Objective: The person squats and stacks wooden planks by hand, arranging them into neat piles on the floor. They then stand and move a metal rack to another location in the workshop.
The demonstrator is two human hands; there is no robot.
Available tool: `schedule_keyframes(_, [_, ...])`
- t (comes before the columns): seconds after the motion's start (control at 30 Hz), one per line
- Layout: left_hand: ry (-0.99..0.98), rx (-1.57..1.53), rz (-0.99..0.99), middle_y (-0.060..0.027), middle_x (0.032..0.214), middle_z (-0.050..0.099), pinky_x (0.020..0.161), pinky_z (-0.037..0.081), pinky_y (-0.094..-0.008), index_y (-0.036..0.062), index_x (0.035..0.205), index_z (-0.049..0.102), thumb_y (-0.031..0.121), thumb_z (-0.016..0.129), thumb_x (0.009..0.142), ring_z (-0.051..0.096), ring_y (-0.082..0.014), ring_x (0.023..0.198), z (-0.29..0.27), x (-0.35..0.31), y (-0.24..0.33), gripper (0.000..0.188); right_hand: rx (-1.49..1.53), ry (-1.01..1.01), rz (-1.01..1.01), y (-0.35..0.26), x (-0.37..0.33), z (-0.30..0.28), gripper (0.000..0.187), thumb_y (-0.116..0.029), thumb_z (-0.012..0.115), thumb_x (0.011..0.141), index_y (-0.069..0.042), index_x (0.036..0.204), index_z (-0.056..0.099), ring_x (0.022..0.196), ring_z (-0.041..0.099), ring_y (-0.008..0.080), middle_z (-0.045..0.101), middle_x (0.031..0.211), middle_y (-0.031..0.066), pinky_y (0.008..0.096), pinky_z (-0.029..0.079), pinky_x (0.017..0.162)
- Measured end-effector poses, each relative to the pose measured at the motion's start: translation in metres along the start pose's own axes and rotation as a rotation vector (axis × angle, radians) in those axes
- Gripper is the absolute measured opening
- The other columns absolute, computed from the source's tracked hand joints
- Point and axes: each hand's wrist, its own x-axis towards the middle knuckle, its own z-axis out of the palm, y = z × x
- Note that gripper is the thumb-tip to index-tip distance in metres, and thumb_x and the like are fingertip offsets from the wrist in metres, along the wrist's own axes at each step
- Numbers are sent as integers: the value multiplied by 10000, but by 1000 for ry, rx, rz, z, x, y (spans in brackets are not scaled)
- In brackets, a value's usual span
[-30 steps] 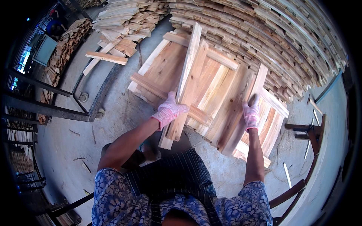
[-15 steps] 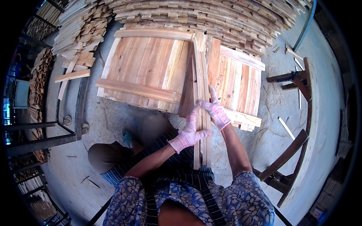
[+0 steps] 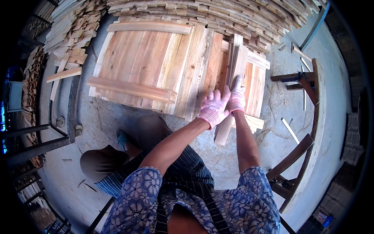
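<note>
A bundle of long wooden strips [image 3: 239,58] lies lengthwise across the right part of the stacked boards, its near end jutting past the front edge. My right hand [image 3: 236,98], in a pink and white knitted glove, grips the strips from the right, one finger stretched along them. My left hand [image 3: 214,108], gloved alike, is at the bundle's left side with its fingers spread, touching or just over the boards. Both hands meet near the wrists. To their left, a wide layer of boards [image 3: 136,58] carries two crosswise battens, the nearer batten [image 3: 132,89] by the front edge.
Tall piles of wooden slats [image 3: 187,11] rise behind the boards, with loose slats [image 3: 70,35] at the far left. A dark metal frame [image 3: 35,142] stands left. On the right is a wooden trestle [image 3: 317,105]. Offcuts lie on the concrete floor [image 3: 105,117].
The strips have gone from upright before me to lying farther right on the boards. Both hands moved right and forward with them, and the left hand's fingers have spread.
</note>
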Motion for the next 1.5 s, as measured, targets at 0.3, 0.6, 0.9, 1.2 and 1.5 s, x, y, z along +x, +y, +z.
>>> schedule_keyframes(0.3, [-124, -36, -135, -188, 1534, 354, 1175, 305, -466, 95, 1518, 361, 558, 658, 838, 339, -417, 1398, -1, -21, -77, 875, -88, -90, -70, -44, -23, 39, 865, -385, 627, 888, -201, 1591, 156, 1265, 498, 520, 364, 1460, 383, 454, 416, 1088])
schedule_keyframes(0.6, [-214, 210, 101, -235, 1638, 101, 1228, 154, -483, 97, 1564, 266, 615, 709, 754, 59, -406, 1527, 7, -45, -97, 1059, 202, 76, -210, 54, 59, -28, 762, -287, 680, 888, -170, 1544, 313, 1230, 533, 425, 444, 1390, 248, 458, 451, 1037])
schedule_keyframes(0.9, [187, 315, 324, -213, 1511, 309, 1156, 161, -579, 173, 1488, 363, 640, 823, 539, 239, -406, 1433, 98, -59, -70, 1153, -248, 422, -289, -24, 91, 61, 573, -448, 493, 1011, -69, 1440, 453, 1131, 552, 473, 560, 1141, 343, 478, 453, 987])
schedule_keyframes(1.2, [311, 1037, 341, -166, 1265, 527, 1008, 348, -580, 135, 1278, 534, 371, 632, 816, 448, -365, 1249, 168, -2, -83, 529, -162, 196, -235, -34, 93, 45, 596, -424, 489, 1014, -69, 1485, 400, 1067, 579, 455, 575, 1167, 311, 487, 471, 925])
schedule_keyframes(1.5, [-259, 231, 302, -87, 1218, 558, 927, 459, -494, 159, 1226, 593, 392, 699, 785, 517, -319, 1201, 29, 13, -43, 510, -53, 160, -100, -51, 56, 39, 663, -505, 380, 1042, -99, 1557, 286, 1313, 468, 440, 417, 1483, 282, 455, 400, 1080])
